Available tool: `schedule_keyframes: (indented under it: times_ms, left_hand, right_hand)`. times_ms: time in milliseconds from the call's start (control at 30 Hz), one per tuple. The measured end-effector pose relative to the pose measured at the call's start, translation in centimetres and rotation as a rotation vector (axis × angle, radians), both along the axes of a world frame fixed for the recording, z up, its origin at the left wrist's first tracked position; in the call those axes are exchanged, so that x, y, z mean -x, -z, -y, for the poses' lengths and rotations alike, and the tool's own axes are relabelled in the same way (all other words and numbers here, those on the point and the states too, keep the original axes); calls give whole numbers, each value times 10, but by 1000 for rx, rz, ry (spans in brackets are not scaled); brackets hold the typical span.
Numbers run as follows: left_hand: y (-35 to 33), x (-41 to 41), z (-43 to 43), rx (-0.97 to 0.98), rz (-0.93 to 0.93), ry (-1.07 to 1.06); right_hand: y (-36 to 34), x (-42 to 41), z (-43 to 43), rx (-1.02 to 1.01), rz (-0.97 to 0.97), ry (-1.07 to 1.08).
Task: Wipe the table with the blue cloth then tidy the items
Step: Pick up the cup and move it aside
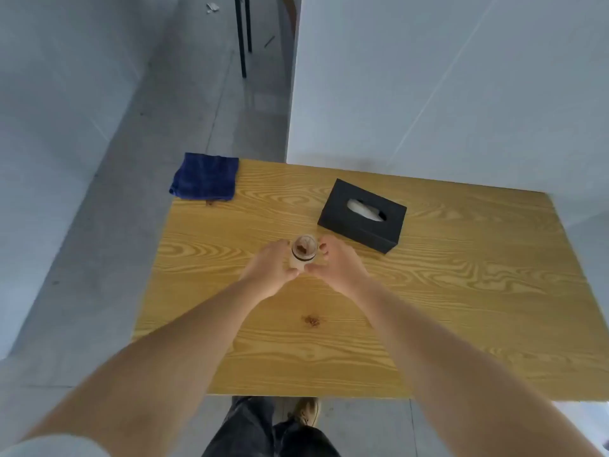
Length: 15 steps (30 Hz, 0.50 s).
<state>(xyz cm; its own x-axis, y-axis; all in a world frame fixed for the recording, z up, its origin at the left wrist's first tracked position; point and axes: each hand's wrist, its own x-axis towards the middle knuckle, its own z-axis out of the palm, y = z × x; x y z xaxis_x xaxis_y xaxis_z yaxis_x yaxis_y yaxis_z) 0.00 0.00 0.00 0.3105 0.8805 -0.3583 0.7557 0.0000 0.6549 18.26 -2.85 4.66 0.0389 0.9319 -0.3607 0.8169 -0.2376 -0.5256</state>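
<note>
- The blue cloth lies folded at the upper left of the frame, on the far left corner of the wooden table, one edge hanging past the tabletop; nothing touches it
- Just below the cloth, a small brown smear marks the wood
- The left hand sits at mid-frame, fingers curled around the left side of a small jar, thumb low on its front
- The jar stands upright at centre frame, translucent, dark band near the top, brown contents visible from above
- A patch of brown crumbs lies lower centre, between the two forearms
- The right hand grips the jar's right side, fingertips by the rim
- A black tissue box rests right of centre, just beyond the right hand, white tissue in its slot
</note>
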Motion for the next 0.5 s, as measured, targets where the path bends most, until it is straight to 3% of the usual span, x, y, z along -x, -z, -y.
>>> schedule_keyframes:
  times_ms: [500]
  left_hand:
    - [13, -2, -38, -83, 95, 193]
  right_hand:
    - [10, 14, -9, -48, -42, 126]
